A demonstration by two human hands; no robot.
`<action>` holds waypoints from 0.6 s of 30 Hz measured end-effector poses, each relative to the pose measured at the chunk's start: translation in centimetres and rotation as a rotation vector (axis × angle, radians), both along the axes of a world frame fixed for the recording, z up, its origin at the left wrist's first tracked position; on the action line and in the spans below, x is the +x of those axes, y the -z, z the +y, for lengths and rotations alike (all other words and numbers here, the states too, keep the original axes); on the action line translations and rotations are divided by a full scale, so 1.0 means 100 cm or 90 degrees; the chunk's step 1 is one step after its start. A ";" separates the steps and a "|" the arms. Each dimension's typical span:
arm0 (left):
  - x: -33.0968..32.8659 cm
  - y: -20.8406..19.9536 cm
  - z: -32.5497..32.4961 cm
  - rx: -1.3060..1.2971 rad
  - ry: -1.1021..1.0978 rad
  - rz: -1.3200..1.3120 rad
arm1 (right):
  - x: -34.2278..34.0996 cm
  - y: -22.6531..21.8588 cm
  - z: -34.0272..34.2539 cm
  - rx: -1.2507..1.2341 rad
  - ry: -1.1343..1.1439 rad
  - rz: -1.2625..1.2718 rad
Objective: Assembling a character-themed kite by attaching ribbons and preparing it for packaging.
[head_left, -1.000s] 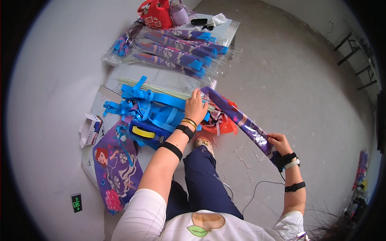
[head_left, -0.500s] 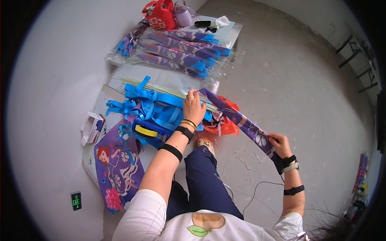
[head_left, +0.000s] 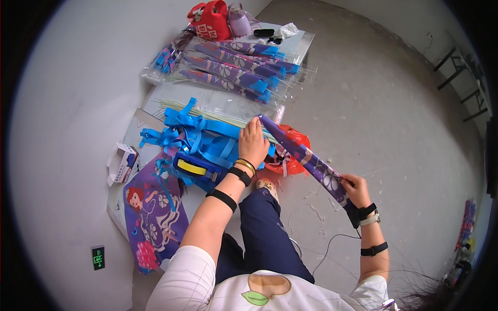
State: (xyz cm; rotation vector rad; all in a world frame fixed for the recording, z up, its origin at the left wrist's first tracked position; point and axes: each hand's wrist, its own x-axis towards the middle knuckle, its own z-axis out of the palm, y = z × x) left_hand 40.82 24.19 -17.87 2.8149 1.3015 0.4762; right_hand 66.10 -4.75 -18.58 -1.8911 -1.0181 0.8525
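A folded purple kite point(head_left: 306, 157) with a white flower print slants across in front of me, long and narrow. My right hand point(head_left: 357, 191) is closed round its lower right part, thumb on top. At the upper left tip, my left hand point(head_left: 252, 142) pinches the cloth with its fingers together; the fingertips partly hide that spot. Beneath my left hand lie thin pale rods point(head_left: 218, 115) and a heap of blue ribbons point(head_left: 207, 141). A blue tape dispenser with a yellow roll point(head_left: 191, 167) rests beside my left wrist.
An unfolded purple kite sheet point(head_left: 155, 217) hangs over the table's near left edge, by a small white box point(head_left: 122, 163). Several bagged folded kites point(head_left: 228, 70) lie farther back, before a red bag point(head_left: 210, 20) and lilac bottle point(head_left: 238, 20). A red plastic bag point(head_left: 293, 150) sits beyond the kite.
My right hand has moved slightly left and up with its end of the folded kite. My left hand has shifted a little right, its fingertips now at the kite's tip.
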 end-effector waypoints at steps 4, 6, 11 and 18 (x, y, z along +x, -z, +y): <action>-0.006 -0.001 -0.004 -0.002 0.019 0.004 | 0.004 0.020 -0.006 -0.032 -0.010 0.249; -0.014 -0.005 -0.004 0.008 0.015 0.013 | 0.005 0.021 -0.008 -0.056 -0.028 0.333; -0.022 -0.015 -0.013 0.016 0.034 -0.004 | 0.013 0.038 -0.015 -0.066 -0.019 0.373; -0.044 -0.033 -0.025 0.040 0.027 0.005 | 0.021 0.038 -0.003 -0.095 -0.083 0.370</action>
